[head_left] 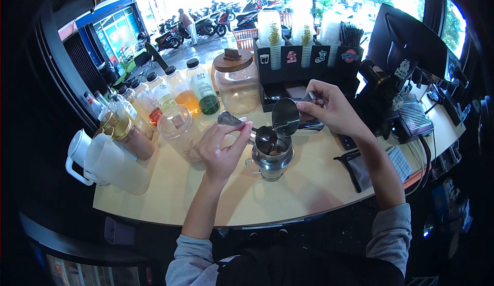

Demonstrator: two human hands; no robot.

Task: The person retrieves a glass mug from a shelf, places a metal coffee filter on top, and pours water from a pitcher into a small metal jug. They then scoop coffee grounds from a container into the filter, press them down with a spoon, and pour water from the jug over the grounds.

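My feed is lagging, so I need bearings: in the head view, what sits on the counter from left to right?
White jugs → clear plastic jar → left hand → metal cup → right hand → grey cloth.

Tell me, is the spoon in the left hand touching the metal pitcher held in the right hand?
Cannot tell. In the head view the spoon bowl sits right under the metal pitcher's spout; neither contact nor gap shows plainly.

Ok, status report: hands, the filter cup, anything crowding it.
Left hand holds spoon over metal filter cup. Right hand tilts steel pitcher above it. Clear plastic jar close at left, apart.
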